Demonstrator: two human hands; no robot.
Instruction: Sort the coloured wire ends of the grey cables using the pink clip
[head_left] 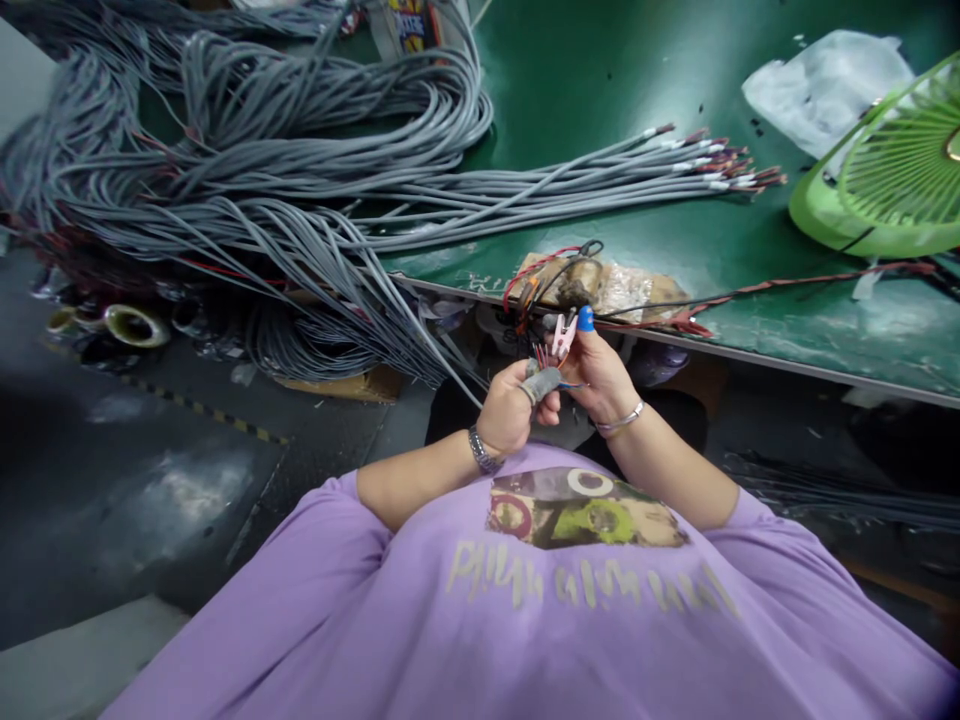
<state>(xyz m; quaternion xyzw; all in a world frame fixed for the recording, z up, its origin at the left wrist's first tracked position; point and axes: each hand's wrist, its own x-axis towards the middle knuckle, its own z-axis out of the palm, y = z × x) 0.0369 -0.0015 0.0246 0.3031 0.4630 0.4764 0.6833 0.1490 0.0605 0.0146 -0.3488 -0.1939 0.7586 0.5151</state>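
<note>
My left hand [506, 412], with a watch at the wrist, is closed around the end of a grey cable [469, 392] that runs in from the pile at the left. A grey wrap [541, 384] covers one of its digits. Thin coloured wires [541, 355] fan out just above. My right hand [604, 375] wears a bracelet and a blue finger cot [585, 319] on the thumb; its fingers are closed at these wires. Beside that thumb is a pale pink clip [562, 337]; whether the hand grips it too, I cannot tell.
Long bundles of grey cable [300, 150] cover the left of the green table [600, 70], their stripped ends pointing right. At the table's front edge lies a taped block [637, 290] with red and black leads. A green fan [892, 170] and a plastic bag [829, 85] sit right.
</note>
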